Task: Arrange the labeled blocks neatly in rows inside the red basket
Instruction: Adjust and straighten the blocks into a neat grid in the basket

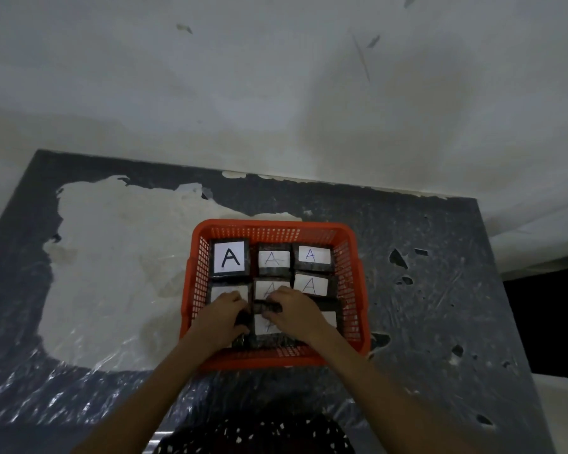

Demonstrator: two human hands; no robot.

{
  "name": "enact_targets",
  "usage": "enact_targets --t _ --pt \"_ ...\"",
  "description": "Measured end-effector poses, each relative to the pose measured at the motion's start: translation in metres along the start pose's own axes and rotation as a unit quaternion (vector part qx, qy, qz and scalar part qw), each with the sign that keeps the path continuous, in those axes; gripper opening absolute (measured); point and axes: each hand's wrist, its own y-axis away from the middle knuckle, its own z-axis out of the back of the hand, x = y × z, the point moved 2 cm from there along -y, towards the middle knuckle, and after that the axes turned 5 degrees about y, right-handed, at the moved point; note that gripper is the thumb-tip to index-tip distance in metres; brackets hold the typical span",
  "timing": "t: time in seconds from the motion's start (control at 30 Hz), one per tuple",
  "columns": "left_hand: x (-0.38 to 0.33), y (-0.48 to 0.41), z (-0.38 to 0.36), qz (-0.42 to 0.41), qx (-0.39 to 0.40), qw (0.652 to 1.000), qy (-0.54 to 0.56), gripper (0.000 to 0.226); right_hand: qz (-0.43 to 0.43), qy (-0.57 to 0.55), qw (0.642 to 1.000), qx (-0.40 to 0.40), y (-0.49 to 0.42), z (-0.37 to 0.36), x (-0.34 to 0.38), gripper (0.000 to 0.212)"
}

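Two hands reach into the red basket (pixel 276 229) on the counter (pixel 423 290). The left hand (pixel 222 317) and right hand (pixel 294 311) together close their grip on one dark block (pixel 268 306) among the lettered blocks (pixel 229 258).

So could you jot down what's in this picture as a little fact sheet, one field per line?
surface: dark worn table
container: red basket, mesh walls
contents: dark blocks with white paper labels, in rows
clearest label: bold A, far-left block
other readable labels: fainter A's
left hand: inside basket, near row
right hand: inside basket, fingers on a dark block
near row: partly hidden by the hands
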Motion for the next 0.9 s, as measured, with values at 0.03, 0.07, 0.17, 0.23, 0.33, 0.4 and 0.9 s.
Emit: enact_targets --t 0.03,0.07,0.17,0.23,0.33,0.4,0.9 --pt "0.005 0.005 0.000 0.018 0.030 0.999 -0.012 0.043 -0.002 0.015 1.000 0.002 0.000 -0.001 0.001 0.037" --pt "0.007 0.008 0.000 0.030 0.046 0.998 -0.023 0.051 -0.003 0.034 0.999 0.005 -0.001 -0.001 0.002 0.039" --pt "0.008 0.010 0.000 0.039 0.053 0.997 -0.048 0.060 -0.015 0.091 0.996 0.013 -0.005 0.000 0.008 0.049" --pt "0.008 0.010 0.001 0.021 0.046 0.997 -0.059 0.054 -0.035 0.117 0.992 0.017 -0.007 -0.002 0.011 0.056" --pt "0.009 0.015 -0.001 -0.008 0.035 0.997 -0.068 0.040 -0.087 0.143 0.986 0.023 -0.009 -0.008 0.018 0.062" --pt "0.009 0.019 -0.003 -0.013 0.025 0.997 -0.067 0.039 -0.120 0.125 0.985 0.015 -0.012 -0.009 0.023 0.058" --pt "0.002 0.016 -0.008 -0.022 -0.004 0.998 -0.059 0.056 -0.101 0.022 0.994 -0.035 -0.008 -0.012 0.018 0.039"
